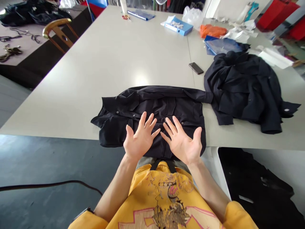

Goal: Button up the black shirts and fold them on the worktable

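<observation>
A dark jacket (pixel 152 103) with buttons and flap pockets lies at the table's near edge, its collar toward the left and one sleeve stretched along the far side. Above it, my left hand (pixel 139 138) is held palm up with the fingers spread, holding nothing. My right hand (pixel 183 141) mirrors it, palm up and fingers apart, also without anything in it. Both hands cover part of the jacket's front. To the right, a second dark jacket (pixel 245 89) sits in a crumpled heap.
The pale table (pixel 78 82) carries a phone (pixel 196 68), a blue box (pixel 179 26), an orange bag (pixel 212 31) and plastic wrappers. Red-handled scissors (pixel 126 17) lie at the far end. Dark fabric (pixel 259 184) is below right; a wooden chair (pixel 59 33) stands left.
</observation>
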Available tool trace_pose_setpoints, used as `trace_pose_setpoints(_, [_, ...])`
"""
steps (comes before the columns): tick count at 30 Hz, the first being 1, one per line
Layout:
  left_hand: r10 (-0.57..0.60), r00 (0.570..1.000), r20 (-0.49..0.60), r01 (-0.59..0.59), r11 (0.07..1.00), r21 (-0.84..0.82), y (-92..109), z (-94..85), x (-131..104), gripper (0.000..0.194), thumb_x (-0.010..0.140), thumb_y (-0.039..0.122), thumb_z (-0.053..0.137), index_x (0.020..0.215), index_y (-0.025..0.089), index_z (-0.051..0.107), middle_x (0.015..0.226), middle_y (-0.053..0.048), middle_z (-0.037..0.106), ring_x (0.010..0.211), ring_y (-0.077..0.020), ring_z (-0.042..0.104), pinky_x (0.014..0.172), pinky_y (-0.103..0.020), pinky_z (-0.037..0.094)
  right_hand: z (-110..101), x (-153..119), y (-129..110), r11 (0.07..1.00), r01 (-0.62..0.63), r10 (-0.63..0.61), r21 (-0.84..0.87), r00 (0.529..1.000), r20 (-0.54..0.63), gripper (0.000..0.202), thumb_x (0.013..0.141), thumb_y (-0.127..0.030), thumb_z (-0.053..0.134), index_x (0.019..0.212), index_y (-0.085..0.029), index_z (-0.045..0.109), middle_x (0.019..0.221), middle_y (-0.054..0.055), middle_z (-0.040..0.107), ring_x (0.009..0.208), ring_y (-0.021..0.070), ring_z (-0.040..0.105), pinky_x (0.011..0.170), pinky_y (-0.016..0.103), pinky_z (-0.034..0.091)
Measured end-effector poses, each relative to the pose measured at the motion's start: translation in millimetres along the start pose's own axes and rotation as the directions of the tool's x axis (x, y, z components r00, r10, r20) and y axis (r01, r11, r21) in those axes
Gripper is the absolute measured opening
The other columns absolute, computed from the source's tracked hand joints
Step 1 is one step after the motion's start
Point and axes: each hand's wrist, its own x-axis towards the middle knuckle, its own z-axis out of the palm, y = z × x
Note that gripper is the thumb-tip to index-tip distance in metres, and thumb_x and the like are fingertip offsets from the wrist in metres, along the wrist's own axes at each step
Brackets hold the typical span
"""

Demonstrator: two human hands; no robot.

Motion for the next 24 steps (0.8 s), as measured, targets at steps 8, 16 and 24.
trace_pose_setpoints(8, [0.015, 0.999, 0.052, -0.021, 0.993, 0.119, -3, -0.1, -3, 0.070, 0.090, 0.077, 0.041, 0.141, 0.031, 0.054, 0.150, -0.010, 0.053, 0.143, -0.0344, 0.044, 0.113, -0.059, 0.040, 5, 0, -5, 0.998, 0.067, -0.068, -0.013, 0.993, -0.094, 0.077, 0.087, -0.084, 0.034, 0.145, -0.037, 0.051, 0.155, 0.002, 0.047, 0.150, 0.0238, 0.031, 0.124, 0.055, 0.020])
trace_pose_setpoints(16, [0.361, 0.878, 0.315, -0.451, 0.402, 0.797, -27, 20.8, -24, 0.026, 0.095, 0.021, 0.057, 0.119, 0.023, 0.066, 0.121, -0.011, 0.066, 0.116, -0.0245, 0.061, 0.101, -0.044, 0.051, 14, -7, -6, 0.993, 0.111, -0.114, -0.036, 0.990, -0.083, 0.067, 0.092, -0.079, 0.032, 0.135, -0.036, 0.060, 0.149, 0.000, 0.055, 0.148, 0.0242, 0.037, 0.124, 0.053, 0.022])
trace_pose_setpoints(24, [0.478, 0.707, 0.521, -0.609, 0.038, 0.792, -53, 33.1, -27, 0.035, 0.092, 0.012, 0.055, 0.123, 0.027, 0.060, 0.128, -0.006, 0.070, 0.132, -0.0259, 0.053, 0.115, -0.056, 0.038, 29, -13, -6, 0.985, 0.120, -0.135, -0.127, 0.983, -0.122, 0.066, 0.091, -0.079, 0.033, 0.132, -0.036, 0.061, 0.144, 0.000, 0.059, 0.147, 0.0253, 0.037, 0.123, 0.055, 0.023])
